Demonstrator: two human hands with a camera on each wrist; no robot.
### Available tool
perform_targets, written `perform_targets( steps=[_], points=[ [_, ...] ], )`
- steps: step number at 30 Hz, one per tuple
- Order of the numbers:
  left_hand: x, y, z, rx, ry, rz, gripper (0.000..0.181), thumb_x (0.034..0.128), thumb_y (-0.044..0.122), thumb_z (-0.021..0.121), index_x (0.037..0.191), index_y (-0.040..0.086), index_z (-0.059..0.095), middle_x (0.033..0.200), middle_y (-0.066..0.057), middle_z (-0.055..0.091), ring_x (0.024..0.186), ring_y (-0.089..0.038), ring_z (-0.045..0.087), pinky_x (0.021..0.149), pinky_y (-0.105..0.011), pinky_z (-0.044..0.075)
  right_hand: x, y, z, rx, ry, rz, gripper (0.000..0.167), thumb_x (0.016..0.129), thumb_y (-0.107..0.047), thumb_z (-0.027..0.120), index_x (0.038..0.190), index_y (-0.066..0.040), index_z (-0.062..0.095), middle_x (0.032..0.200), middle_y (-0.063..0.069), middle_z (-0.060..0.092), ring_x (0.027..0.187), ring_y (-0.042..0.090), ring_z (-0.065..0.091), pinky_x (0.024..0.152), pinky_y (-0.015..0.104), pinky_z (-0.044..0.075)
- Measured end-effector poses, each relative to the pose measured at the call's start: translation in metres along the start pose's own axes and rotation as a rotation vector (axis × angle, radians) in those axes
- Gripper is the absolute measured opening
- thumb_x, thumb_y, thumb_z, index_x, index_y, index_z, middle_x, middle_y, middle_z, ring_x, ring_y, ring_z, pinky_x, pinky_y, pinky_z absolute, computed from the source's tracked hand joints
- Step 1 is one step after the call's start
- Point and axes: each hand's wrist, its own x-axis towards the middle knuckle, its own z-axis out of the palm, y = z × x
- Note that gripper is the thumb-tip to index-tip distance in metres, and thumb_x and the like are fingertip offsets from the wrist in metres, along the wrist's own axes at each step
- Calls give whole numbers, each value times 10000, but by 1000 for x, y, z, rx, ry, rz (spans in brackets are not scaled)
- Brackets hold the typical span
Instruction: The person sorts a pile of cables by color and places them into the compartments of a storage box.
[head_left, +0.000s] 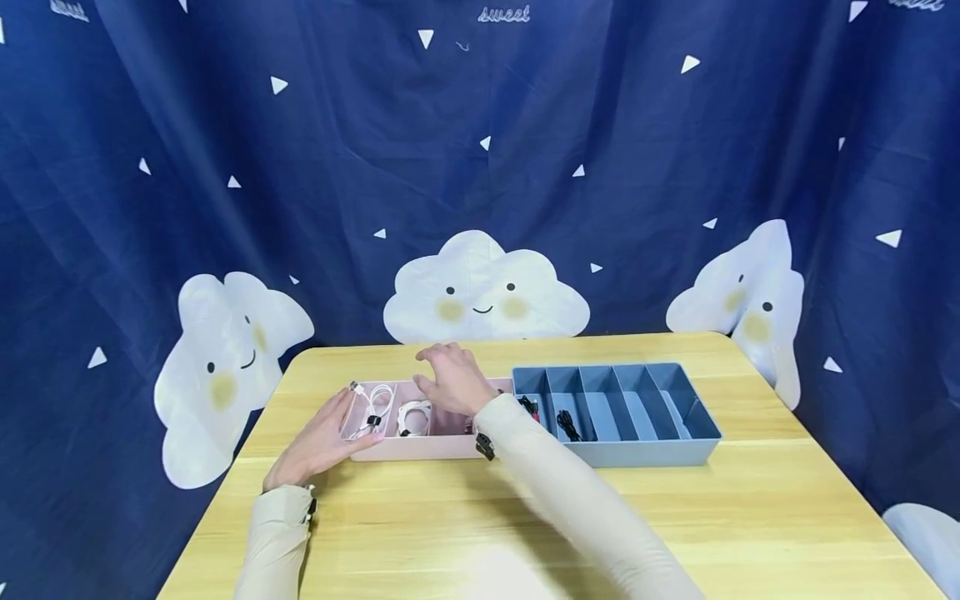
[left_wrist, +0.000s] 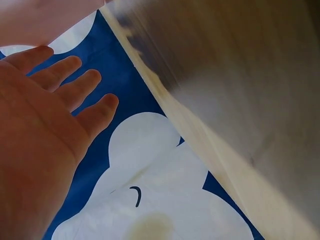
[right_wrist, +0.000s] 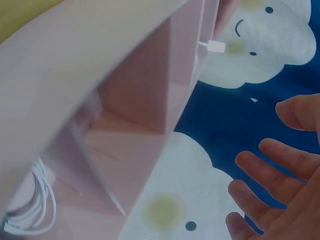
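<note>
A pink divided storage box (head_left: 427,450) stands on the table with white cables in its compartments. My left hand (head_left: 318,442) rests against its left end, thumb along the front side; in the left wrist view the fingers (left_wrist: 90,85) are spread beside the pink wall. Bundled with a black tie, a white cable (head_left: 381,400) lies in the leftmost compartment, its plug over the rim. A coiled white cable (head_left: 406,409) occupies the compartment beside it. Above the box's back edge hovers my right hand (head_left: 455,379), its fingers loosely bent and apart, holding nothing visible.
Touching the pink box on the right is a blue divided box (head_left: 645,454). Black cables (head_left: 567,425) lie in its left compartments. The wooden table (head_left: 420,525) has a dark blue curtain (head_left: 480,183) with clouds behind it.
</note>
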Motion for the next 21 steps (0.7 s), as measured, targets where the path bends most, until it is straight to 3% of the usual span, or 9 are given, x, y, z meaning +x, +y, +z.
perform_targets(
  steps=[11,21],
  points=[
    [-2,-3,-3,13,-13,-14,1178,879,751,617,1643,-11,146,1726,-245,145,1588,-471,175,1266,-650,207,-12,18,-21,3,58,-25,414,1006,-313,630,1333,-63,668,1412,103,661,1322,350,586,1112,535,468],
    [-5,-6,-4,-20,7,5,1168,878,695,666,1634,-38,161,1710,-271,177,1575,-491,196,1258,-656,219,-27,30,-43,31,94,3,426,1009,-318,640,1346,-56,659,1411,107,652,1341,354,561,1112,546,452]
  ],
)
